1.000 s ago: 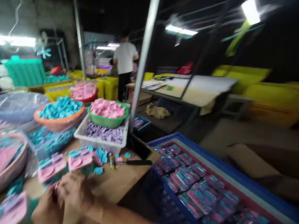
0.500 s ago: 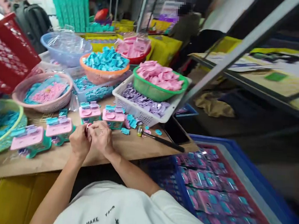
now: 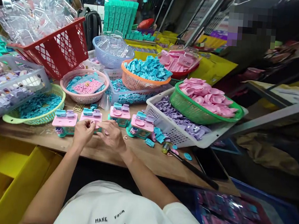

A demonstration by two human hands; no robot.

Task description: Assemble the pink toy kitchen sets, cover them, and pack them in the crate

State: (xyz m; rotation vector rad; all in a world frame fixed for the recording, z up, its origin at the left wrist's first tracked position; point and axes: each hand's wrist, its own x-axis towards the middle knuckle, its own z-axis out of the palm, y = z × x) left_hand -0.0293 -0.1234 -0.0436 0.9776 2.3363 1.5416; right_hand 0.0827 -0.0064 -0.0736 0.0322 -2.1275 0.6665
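Over the table's near edge, my left hand (image 3: pixel 83 132) pinches a small pink piece (image 3: pixel 93 122) between thumb and fingertips. My right hand (image 3: pixel 112 136) is close beside it, fingers bent toward the piece; a bit of pink shows in its palm, too small to name. Behind the hands stand several toy kitchen-like units with pink tops and teal bases: one at left (image 3: pixel 65 121), one partly hidden by my hands (image 3: pixel 91 114), one farther back (image 3: pixel 120 114) and one at right (image 3: pixel 141 125). Blue and purple blocks sit on their tops. Tiny pale pieces (image 3: pixel 125 137) lie near my right hand.
A hammer (image 3: pixel 186 165) lies at right by loose blue parts (image 3: pixel 159 135). Behind are a green basket (image 3: pixel 191 106) of pink parts, a white crate (image 3: pixel 169 122) of purple parts, an orange basket (image 3: pixel 144 82) and a tilted red basket (image 3: pixel 63 50). A metal bar (image 3: pixel 270 116) slants at right.
The view has swung left, so the table's things appear farther right and the red basket shows more fully. My hands stay together around the small pink piece, my right fingers now a little straighter.
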